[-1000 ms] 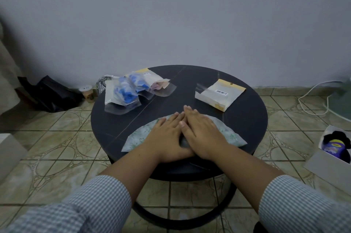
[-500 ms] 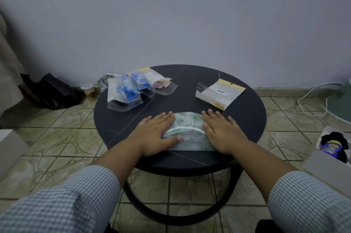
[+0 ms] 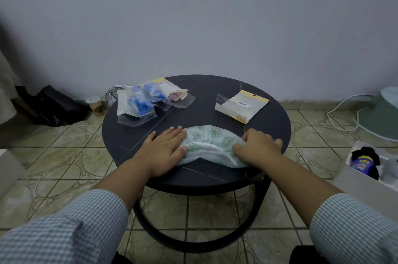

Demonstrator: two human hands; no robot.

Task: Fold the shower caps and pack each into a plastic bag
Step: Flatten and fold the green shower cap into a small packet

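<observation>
A white shower cap (image 3: 209, 141) with a green flower print lies folded in a half-moon on the near side of the round black table (image 3: 215, 100). My left hand (image 3: 165, 149) presses flat on its left end, fingers straight. My right hand (image 3: 256, 147) has its fingers curled round the cap's right end, close to the table's edge. Three clear plastic bags with caps packed inside, two blue (image 3: 140, 106) and one pink (image 3: 174, 97), lie at the back left. A stack of flat plastic bags (image 3: 241, 105) with a yellow header and barcode lies at the back right.
On the tiled floor a black bag (image 3: 53, 106) and a small jar (image 3: 95, 103) sit by the wall at left. A white cable (image 3: 344, 111) and a pale green object (image 3: 383, 113) are at right. An open box (image 3: 366, 177) of items stands near right.
My hands slid apart from the cap's middle toward its two ends. The right hand went from flat to curled on the cap's right end. The left stays flat.
</observation>
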